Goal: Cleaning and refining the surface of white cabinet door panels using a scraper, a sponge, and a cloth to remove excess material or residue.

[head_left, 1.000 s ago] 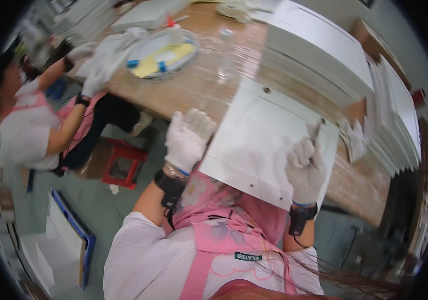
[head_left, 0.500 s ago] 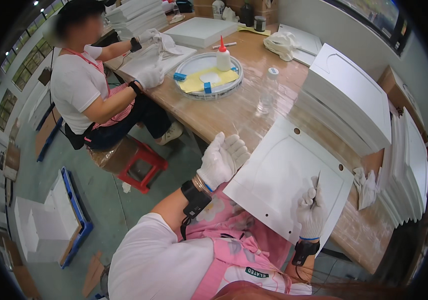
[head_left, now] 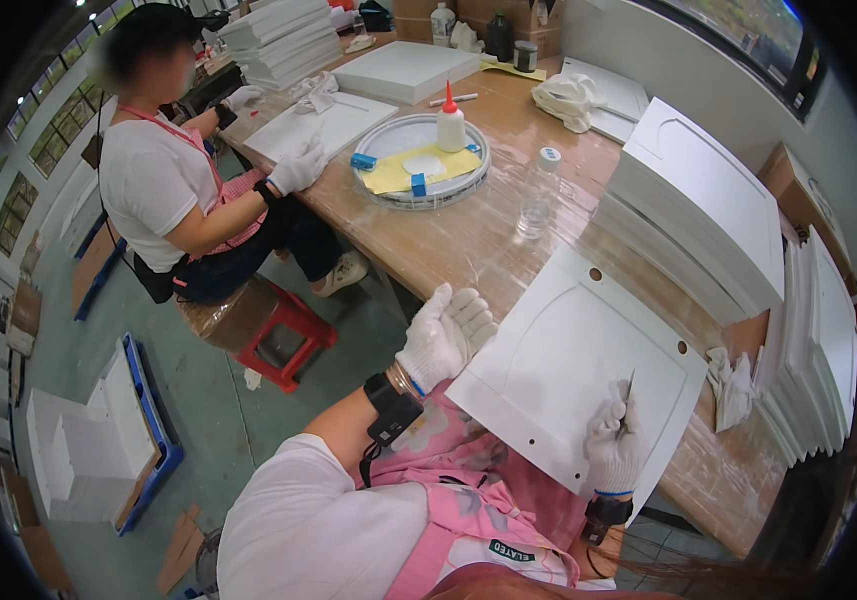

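The white-gloved right hand (head_left: 614,452) is closed around a thin, pointed metal blade (head_left: 631,385), while the white-gloved left hand (head_left: 448,335), slightly curled and seemingly empty, is just beside the flat white rectangular panel (head_left: 578,345) overhanging the film-covered brown table (head_left: 438,245). Smooth, pierced near its edges and faintly grooved in an arc, the panel looks stiff, fairly light and slippery, best gripped by opposite edges; beyond it stands a clear plastic bottle (head_left: 536,205).
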Action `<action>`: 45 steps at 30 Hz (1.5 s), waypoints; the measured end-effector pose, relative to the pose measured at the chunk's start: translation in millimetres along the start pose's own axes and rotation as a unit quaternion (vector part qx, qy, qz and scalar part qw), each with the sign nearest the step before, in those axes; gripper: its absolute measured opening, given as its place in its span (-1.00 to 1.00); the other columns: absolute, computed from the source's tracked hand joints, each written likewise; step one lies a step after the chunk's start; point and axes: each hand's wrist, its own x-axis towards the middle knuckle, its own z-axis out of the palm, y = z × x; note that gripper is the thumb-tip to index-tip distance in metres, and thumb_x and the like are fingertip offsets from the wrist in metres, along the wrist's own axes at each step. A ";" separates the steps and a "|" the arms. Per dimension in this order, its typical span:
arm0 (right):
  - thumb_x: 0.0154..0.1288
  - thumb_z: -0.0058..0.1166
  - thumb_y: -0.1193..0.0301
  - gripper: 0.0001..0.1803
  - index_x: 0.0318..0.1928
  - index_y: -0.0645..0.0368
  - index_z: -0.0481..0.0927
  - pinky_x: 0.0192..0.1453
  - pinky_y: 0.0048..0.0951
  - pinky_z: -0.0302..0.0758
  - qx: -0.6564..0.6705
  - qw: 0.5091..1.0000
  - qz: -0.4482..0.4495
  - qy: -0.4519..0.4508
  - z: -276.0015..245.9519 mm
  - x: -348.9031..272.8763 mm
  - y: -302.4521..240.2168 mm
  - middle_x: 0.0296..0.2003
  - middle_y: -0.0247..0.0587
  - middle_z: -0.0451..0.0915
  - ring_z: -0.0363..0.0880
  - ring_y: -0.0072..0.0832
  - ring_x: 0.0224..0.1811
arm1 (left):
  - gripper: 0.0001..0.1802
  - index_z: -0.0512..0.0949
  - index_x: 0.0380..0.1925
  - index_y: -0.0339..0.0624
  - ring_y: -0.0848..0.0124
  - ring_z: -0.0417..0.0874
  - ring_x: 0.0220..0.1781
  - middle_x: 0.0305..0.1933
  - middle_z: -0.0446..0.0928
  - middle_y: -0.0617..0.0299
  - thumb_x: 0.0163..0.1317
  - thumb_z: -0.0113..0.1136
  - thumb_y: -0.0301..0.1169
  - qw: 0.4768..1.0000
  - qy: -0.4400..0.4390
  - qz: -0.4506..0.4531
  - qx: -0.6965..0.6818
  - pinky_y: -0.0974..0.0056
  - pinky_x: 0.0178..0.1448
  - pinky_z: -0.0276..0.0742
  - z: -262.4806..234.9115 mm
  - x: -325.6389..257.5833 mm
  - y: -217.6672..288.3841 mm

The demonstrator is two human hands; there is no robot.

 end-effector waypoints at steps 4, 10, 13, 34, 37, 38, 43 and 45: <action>0.57 -0.06 0.27 -0.67 0.14 0.22 0.50 -0.46 -0.61 0.24 -0.025 1.000 0.009 0.014 -5.2 2.0 0.0 -0.52 -0.45 0.32 0.20 -0.65 -0.56 | -0.55 0.67 -0.17 -0.22 0.08 0.73 -0.09 -0.16 0.71 0.04 0.50 -0.07 -0.09 1.000 0.004 -0.016 -0.007 -0.09 0.16 0.62 -12.4 4.7 -2.1; 0.58 -0.08 0.25 -0.67 0.13 0.22 0.50 -0.48 -0.59 0.24 -0.023 1.000 0.015 -0.004 -10.1 5.6 -0.4 -0.51 -0.44 0.35 0.22 -0.65 -0.57 | -0.55 0.66 -0.18 -0.23 0.06 0.74 -0.10 -0.18 0.72 0.03 0.50 -0.07 -0.10 0.998 0.038 -0.045 0.002 -0.11 0.15 0.62 -20.4 6.5 -6.0; 0.58 -0.09 0.26 -0.66 0.14 0.22 0.49 -0.48 -0.59 0.25 -0.010 1.000 0.022 -0.008 -15.3 8.1 -1.1 -0.51 -0.43 0.35 0.22 -0.64 -0.57 | -0.55 0.66 -0.19 -0.24 0.06 0.74 -0.10 -0.18 0.72 0.02 0.50 -0.07 -0.10 0.998 0.041 -0.047 0.016 -0.10 0.12 0.64 -21.6 7.2 -7.0; 0.60 -0.13 0.28 -0.65 0.21 0.21 0.46 -0.45 -0.57 0.25 -0.032 0.999 0.007 -0.013 -15.0 4.2 0.6 -0.48 -0.44 0.32 0.20 -0.65 -0.55 | -0.59 0.66 -0.17 -0.25 0.05 0.74 -0.06 -0.15 0.72 -0.01 0.51 -0.06 -0.16 0.996 0.038 -0.071 0.033 -0.11 0.19 0.61 -29.7 10.8 -6.5; 0.58 -0.12 0.31 -0.67 0.19 0.24 0.45 -0.43 -0.55 0.28 -0.033 0.999 0.007 -0.032 -14.9 3.1 0.9 -0.47 -0.42 0.39 0.26 -0.62 -0.53 | -0.60 0.66 -0.17 -0.25 0.05 0.74 -0.06 -0.14 0.72 0.00 0.51 -0.05 -0.17 0.996 0.039 -0.070 0.034 -0.11 0.19 0.61 -29.4 10.3 -6.8; 0.58 -0.12 0.31 -0.67 0.19 0.24 0.45 -0.43 -0.55 0.28 -0.033 0.999 0.006 -0.032 -14.8 3.3 1.1 -0.47 -0.42 0.39 0.26 -0.62 -0.53 | -0.60 0.66 -0.17 -0.25 0.06 0.74 -0.06 -0.14 0.72 0.01 0.51 -0.04 -0.17 0.996 0.044 -0.067 0.031 -0.11 0.19 0.61 -29.5 10.1 -6.5; 0.59 -0.11 0.31 -0.69 0.15 0.22 0.47 -0.43 -0.55 0.27 -0.034 0.999 0.009 -0.026 -14.1 3.9 1.6 -0.51 -0.44 0.39 0.25 -0.62 -0.55 | -0.61 0.66 -0.17 -0.24 0.07 0.74 -0.07 -0.15 0.72 0.03 0.51 -0.03 -0.17 0.996 0.061 -0.066 0.027 -0.11 0.19 0.61 -28.4 10.9 -7.2; 0.58 -0.11 0.31 -0.69 0.16 0.23 0.47 -0.43 -0.55 0.27 -0.033 0.999 0.006 -0.030 -14.5 4.2 3.0 -0.50 -0.43 0.39 0.26 -0.62 -0.55 | -0.61 0.66 -0.17 -0.24 0.08 0.74 -0.07 -0.16 0.72 0.03 0.51 -0.04 -0.17 0.995 0.068 -0.063 0.021 -0.11 0.19 0.61 -28.2 9.7 -6.5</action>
